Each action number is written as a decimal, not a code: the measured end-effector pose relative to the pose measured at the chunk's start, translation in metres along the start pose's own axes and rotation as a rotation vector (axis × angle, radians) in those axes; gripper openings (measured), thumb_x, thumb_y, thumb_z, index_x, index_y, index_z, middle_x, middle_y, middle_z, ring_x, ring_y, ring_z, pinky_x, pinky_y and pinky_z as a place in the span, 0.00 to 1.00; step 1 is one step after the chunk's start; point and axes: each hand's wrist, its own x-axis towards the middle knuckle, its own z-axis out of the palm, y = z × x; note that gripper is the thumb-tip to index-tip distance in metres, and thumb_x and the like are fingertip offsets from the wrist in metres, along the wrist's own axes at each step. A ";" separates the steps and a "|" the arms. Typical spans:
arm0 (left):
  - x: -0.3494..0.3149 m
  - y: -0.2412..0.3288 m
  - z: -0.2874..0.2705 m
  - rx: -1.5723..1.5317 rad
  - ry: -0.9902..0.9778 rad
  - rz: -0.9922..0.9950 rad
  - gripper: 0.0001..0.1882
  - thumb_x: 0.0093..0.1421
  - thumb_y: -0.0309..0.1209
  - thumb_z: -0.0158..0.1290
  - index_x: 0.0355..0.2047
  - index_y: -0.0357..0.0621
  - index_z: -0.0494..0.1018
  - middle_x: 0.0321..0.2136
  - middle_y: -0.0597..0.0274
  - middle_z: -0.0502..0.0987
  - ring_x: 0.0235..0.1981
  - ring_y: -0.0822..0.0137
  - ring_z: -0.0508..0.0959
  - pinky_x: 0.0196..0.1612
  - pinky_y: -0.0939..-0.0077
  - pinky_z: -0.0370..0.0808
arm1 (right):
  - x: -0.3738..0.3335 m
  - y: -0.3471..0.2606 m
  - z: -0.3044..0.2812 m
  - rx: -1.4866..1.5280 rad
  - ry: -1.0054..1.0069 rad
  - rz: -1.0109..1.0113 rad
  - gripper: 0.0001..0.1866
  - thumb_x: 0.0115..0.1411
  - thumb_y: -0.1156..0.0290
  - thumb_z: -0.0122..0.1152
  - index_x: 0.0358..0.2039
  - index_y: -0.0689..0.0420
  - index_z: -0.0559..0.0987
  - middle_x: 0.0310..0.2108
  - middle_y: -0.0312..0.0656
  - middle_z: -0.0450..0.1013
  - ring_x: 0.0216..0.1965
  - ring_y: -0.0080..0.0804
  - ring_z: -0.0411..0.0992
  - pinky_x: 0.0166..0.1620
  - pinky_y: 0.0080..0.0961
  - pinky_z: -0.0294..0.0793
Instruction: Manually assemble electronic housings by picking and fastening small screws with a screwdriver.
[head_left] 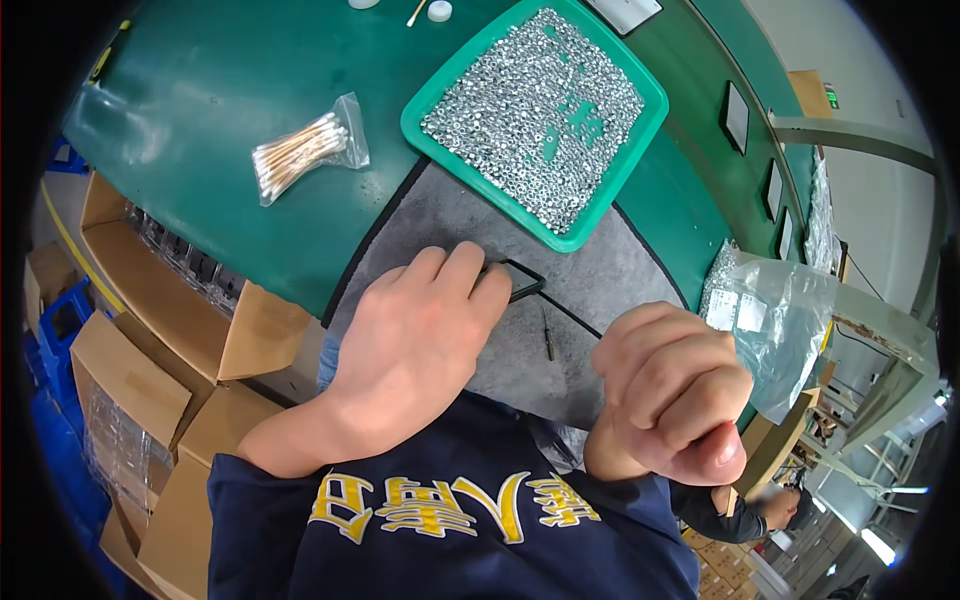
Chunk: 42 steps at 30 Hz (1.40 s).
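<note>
My left hand (425, 325) is closed around a small flat piece with a black frame (524, 281), and its fingers hide much of it. From the corner of that piece a thin black rod or cord (572, 315) runs to my right hand (675, 390), which is curled into a fist around its end. Whether the line is stiff or soft, I cannot tell. Between the hands, a slim dark tool (548, 335) with a fine tip lies on the grey cloth (505, 350). Beyond them stands a green tray (485, 193) filled with small silvery metal parts.
A clear bag of cotton swabs (305, 150) lies on the green table (210, 80). At the right is a clear plastic bag (785, 320). Open cardboard boxes (265, 335) stand at the left. Dark flat panels (735, 117) line the far right side. Another person (745, 512) is in the background.
</note>
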 end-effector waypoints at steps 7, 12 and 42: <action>-0.003 -0.005 0.001 -0.014 -0.033 -0.025 0.14 0.52 0.24 0.57 0.41 0.46 0.74 0.35 0.60 0.69 0.32 0.60 0.72 0.33 0.67 0.73 | -0.009 0.007 0.025 -0.291 -0.218 -0.050 0.21 0.66 0.62 0.52 0.15 0.53 0.72 0.16 0.35 0.67 0.14 0.27 0.62 0.20 0.22 0.64; -0.003 -0.003 0.004 -0.012 -0.019 -0.011 0.18 0.52 0.25 0.58 0.45 0.47 0.76 0.34 0.61 0.68 0.30 0.61 0.70 0.30 0.68 0.71 | -0.005 0.011 0.051 -0.468 -0.131 -0.121 0.19 0.66 0.66 0.56 0.16 0.53 0.72 0.18 0.35 0.66 0.15 0.27 0.61 0.20 0.22 0.63; -0.003 0.010 0.003 0.137 -0.052 -0.041 0.23 0.50 0.25 0.60 0.48 0.50 0.82 0.39 0.67 0.77 0.27 0.66 0.70 0.27 0.72 0.70 | 0.008 0.008 0.062 -0.455 0.196 -0.051 0.22 0.67 0.70 0.61 0.16 0.51 0.66 0.18 0.33 0.60 0.15 0.27 0.55 0.20 0.24 0.57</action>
